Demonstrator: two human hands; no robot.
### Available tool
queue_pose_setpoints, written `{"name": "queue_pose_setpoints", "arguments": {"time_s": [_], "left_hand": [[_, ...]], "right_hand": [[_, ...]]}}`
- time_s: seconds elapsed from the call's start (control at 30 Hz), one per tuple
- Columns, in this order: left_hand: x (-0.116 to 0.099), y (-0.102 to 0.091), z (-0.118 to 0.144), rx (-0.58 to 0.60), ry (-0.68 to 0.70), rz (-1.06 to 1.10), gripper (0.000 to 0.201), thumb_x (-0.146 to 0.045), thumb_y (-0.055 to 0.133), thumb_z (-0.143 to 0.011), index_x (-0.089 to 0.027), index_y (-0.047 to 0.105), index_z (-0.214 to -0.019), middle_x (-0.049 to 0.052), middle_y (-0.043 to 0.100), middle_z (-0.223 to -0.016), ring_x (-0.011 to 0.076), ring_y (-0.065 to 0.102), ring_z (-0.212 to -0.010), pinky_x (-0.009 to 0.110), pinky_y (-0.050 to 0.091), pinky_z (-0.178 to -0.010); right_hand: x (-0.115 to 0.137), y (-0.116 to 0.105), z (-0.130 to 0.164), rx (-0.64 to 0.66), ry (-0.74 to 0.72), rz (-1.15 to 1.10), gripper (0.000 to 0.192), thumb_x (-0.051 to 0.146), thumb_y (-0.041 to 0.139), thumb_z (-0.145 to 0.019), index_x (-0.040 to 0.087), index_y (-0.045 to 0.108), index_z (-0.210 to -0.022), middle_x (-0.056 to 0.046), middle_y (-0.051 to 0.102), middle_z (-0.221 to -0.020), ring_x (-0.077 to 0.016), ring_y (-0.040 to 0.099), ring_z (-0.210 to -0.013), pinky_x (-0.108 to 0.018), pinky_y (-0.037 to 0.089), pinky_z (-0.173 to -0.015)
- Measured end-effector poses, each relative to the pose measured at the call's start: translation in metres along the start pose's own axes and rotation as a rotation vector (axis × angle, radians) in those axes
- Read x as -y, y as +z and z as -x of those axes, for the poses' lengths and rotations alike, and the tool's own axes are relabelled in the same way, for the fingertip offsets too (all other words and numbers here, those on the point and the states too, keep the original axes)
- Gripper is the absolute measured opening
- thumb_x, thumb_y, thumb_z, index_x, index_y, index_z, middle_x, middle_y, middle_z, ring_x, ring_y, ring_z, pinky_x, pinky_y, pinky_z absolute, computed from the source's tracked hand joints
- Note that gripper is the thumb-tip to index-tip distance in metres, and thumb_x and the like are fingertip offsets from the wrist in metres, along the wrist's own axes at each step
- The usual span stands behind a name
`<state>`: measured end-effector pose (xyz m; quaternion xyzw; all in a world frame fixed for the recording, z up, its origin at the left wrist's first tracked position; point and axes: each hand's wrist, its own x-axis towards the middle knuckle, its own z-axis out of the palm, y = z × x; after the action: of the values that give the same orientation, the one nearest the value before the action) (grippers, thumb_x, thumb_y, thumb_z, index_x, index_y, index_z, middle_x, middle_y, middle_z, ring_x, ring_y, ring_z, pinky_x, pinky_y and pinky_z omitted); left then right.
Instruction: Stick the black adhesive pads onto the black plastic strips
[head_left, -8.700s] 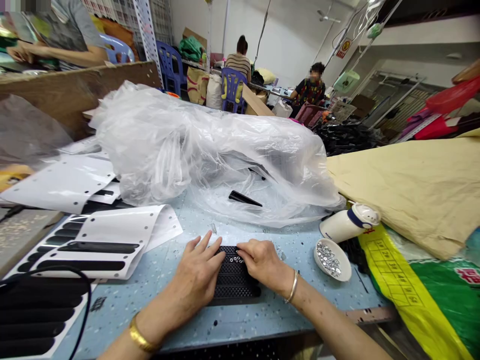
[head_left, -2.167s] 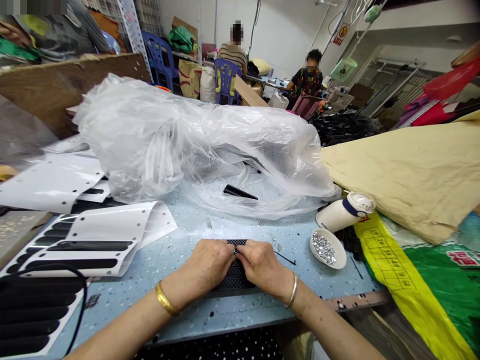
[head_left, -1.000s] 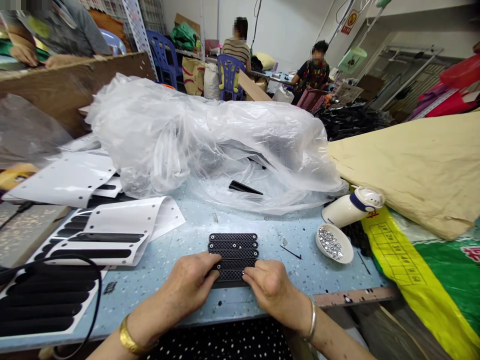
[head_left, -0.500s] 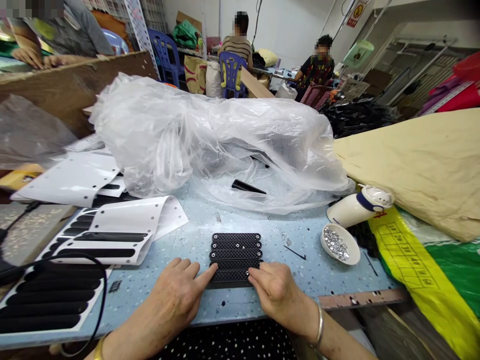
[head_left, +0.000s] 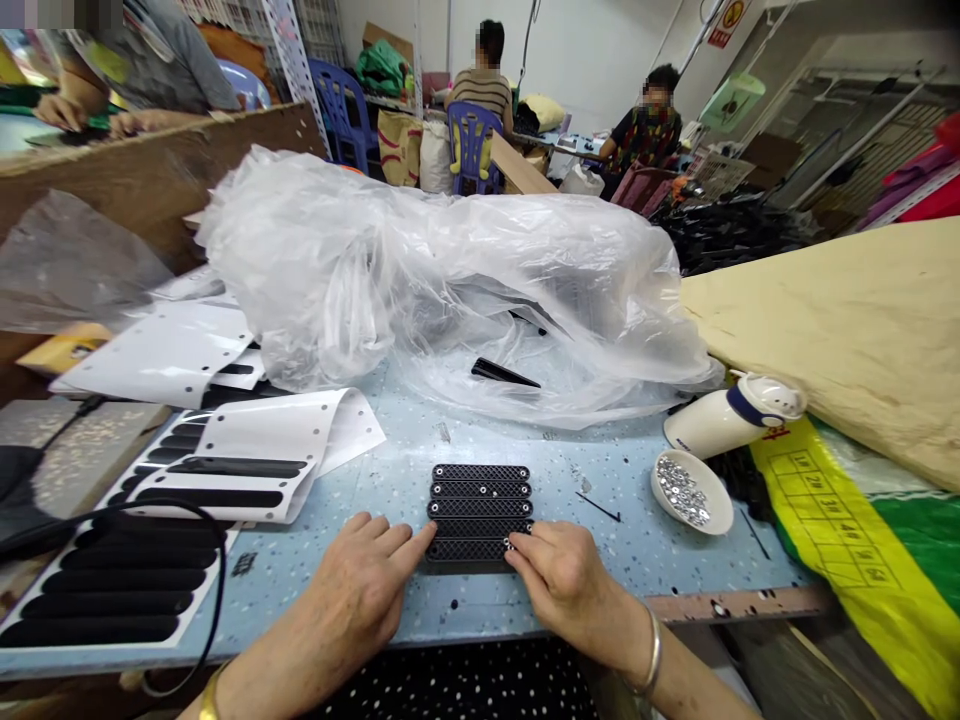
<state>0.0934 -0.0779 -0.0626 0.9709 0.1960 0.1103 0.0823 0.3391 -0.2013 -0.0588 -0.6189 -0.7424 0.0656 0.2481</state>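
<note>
Several black strips with a crosshatched face lie side by side in a block on the blue table. Small silver metal pieces sit in holes at the ends of some strips, and a couple lie loose on their middle. My left hand rests at the block's left edge, index finger stretched out and touching the strips, holding nothing. At the right end of the nearest strips, my right hand has thumb and forefinger pinched on a small silver metal piece. The fingertips partly hide it.
A white bowl of silver metal pieces stands right of the strips, near a white bottle. Sheets with black strips lie left, crossed by a black cable. Clear plastic sheeting covers the back. Other people sit beyond.
The whole view has shifted slightly, so things appear a little farther right. Both hands keep nearly the same places on the strips, the right fingers still pinched at the right end.
</note>
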Motion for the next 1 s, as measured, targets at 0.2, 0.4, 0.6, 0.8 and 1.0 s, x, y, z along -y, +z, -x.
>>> {"name": "queue_pose_setpoints", "arguments": {"time_s": [0.2,0.4,0.6,0.8,1.0], "left_hand": [[0.001,-0.002,0.000,-0.096,-0.010,0.041,0.061,0.006,0.037,-0.075,-0.014,0.044,-0.132,0.008,0.067,-0.088,0.0223,0.056,-0.071,0.037,0.042,-0.066],[-0.004,-0.005,-0.002,-0.009,0.043,0.028,0.059,0.006,0.037,-0.072,-0.013,0.050,-0.127,0.006,0.065,-0.080,0.0219,0.056,-0.066,0.037,0.042,-0.063],[0.001,0.009,0.002,0.090,0.079,-0.029,0.064,0.002,0.042,-0.072,-0.010,0.048,-0.134,0.009,0.067,-0.085,0.0235,0.058,-0.069,0.041,0.044,-0.069],[0.011,0.006,-0.001,0.106,0.120,0.054,0.060,0.001,0.043,-0.074,-0.014,0.052,-0.131,0.008,0.067,-0.084,0.0231,0.059,-0.068,0.039,0.047,-0.068],[0.008,-0.007,-0.007,0.118,0.137,0.090,0.056,0.000,0.043,-0.075,-0.012,0.055,-0.128,0.011,0.068,-0.086,0.0244,0.062,-0.075,0.041,0.049,-0.075]], "right_hand": [[0.002,-0.001,-0.001,-0.007,0.000,-0.013,0.029,0.015,0.044,-0.097,0.015,0.067,-0.081,-0.005,0.058,-0.064,-0.0168,0.051,-0.058,-0.033,0.032,-0.054],[0.003,-0.002,-0.003,-0.021,-0.010,-0.001,0.027,0.014,0.044,-0.097,0.014,0.067,-0.082,-0.005,0.059,-0.064,-0.0175,0.051,-0.057,-0.034,0.031,-0.053],[0.004,-0.002,-0.002,0.003,-0.027,0.041,0.028,0.014,0.042,-0.097,0.015,0.066,-0.081,-0.005,0.059,-0.065,-0.0175,0.052,-0.059,-0.033,0.032,-0.053],[0.007,-0.004,-0.005,-0.005,-0.015,0.054,0.030,0.015,0.042,-0.098,0.015,0.065,-0.078,-0.005,0.059,-0.064,-0.0169,0.052,-0.058,-0.032,0.034,-0.053],[0.006,-0.007,0.000,-0.011,-0.001,0.043,0.023,0.017,0.046,-0.097,0.014,0.068,-0.091,-0.005,0.061,-0.067,-0.0179,0.055,-0.061,-0.032,0.038,-0.054]]}}
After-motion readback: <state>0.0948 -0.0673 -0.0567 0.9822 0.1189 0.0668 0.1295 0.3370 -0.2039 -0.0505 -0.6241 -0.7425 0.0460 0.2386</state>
